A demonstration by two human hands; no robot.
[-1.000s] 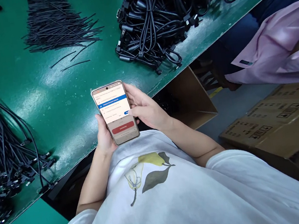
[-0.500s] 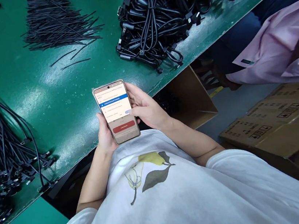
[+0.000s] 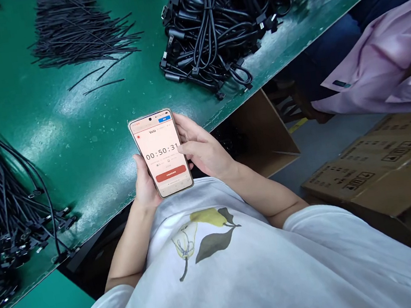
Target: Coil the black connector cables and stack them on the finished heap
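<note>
Both my hands hold a smartphone (image 3: 161, 152) upright in front of my chest, over the near edge of the green table (image 3: 85, 134). My left hand (image 3: 143, 186) wraps the phone's lower left side from behind. On the other side, my right hand (image 3: 203, 150) grips the right edge, with its thumb at the screen's right margin. The screen shows a pale pink page with a timer reading 00:50:31 and a red button below it.
A heap of black cables with plugs (image 3: 219, 26) lies at the table's far right. Thin black strips (image 3: 77, 29) are piled at the back, and long black cables (image 3: 2, 191) fan out at the left. Cardboard boxes (image 3: 385, 170) stand on the floor; a person in a pink sleeve (image 3: 379, 65) sits at right.
The phone screen has switched from a list with a blue highlighted row to the timer page. My right thumb has drawn back a little from the screen. The hands have hardly moved.
</note>
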